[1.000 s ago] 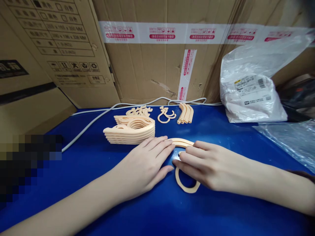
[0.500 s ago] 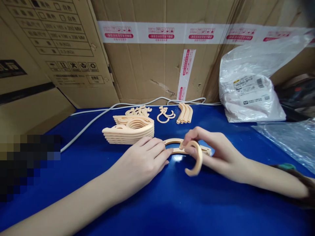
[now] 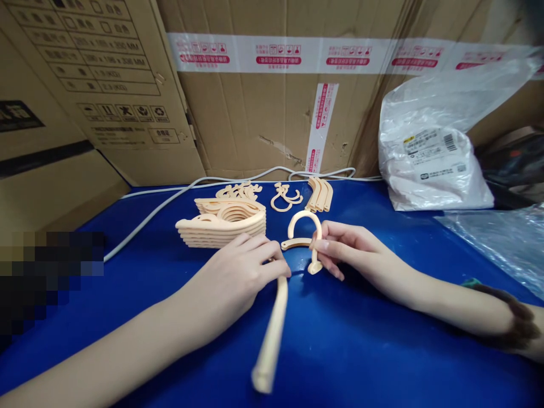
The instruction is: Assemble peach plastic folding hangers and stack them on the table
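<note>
Beige hook [image 3: 318, 228] stands in the right grip [image 3: 355, 247].

My left forearm [image 3: 140, 334] enters at lower left and runs up and inward, wrist nearly straight. Left hand [image 3: 250, 269]: back turned up, fingers bent and bunched, index finger curled over in a closed grip; thumb mostly hidden beneath. My right forearm [image 3: 454, 303] enters from the right edge, sloping up toward centre. Right hand [image 3: 344, 249]: turned on its side, thumb [image 3: 329, 247] extended inward and pressed toward the index finger in a pinch, the lower fingers loosely curled below. Fingertips of both hands face each other, near but apart.
</note>
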The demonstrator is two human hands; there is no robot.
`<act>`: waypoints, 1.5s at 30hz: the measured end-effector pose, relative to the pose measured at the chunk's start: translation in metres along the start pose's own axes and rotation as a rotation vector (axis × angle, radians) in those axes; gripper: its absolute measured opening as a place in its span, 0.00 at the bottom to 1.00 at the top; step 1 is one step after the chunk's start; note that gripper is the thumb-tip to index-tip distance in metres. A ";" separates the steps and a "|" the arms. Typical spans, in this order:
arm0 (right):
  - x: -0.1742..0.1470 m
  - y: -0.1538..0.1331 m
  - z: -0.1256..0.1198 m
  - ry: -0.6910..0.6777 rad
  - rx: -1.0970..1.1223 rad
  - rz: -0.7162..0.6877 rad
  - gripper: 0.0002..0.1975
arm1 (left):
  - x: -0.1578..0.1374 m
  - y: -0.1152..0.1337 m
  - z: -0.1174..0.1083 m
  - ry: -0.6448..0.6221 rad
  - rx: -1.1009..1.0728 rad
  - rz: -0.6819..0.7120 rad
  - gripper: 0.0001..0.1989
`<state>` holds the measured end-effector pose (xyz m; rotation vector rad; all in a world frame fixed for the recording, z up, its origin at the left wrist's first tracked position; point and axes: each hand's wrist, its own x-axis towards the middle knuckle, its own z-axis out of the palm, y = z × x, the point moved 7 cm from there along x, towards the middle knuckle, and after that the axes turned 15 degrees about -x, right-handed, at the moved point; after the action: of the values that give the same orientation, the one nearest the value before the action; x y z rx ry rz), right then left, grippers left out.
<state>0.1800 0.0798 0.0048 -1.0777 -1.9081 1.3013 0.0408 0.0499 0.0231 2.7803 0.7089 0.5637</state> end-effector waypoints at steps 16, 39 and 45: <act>0.001 0.007 -0.005 0.042 -0.147 -0.040 0.11 | -0.003 -0.006 -0.012 0.142 -0.086 -0.107 0.07; 0.003 0.013 -0.001 -0.001 -0.019 -0.059 0.08 | -0.002 -0.014 -0.003 0.057 0.006 -0.435 0.18; 0.005 0.013 -0.001 0.001 -0.062 -0.031 0.09 | -0.004 -0.015 0.005 0.033 -0.052 -0.490 0.13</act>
<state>0.1824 0.0871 -0.0070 -1.0749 -1.9681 1.2315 0.0332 0.0601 0.0131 2.4186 1.3055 0.5132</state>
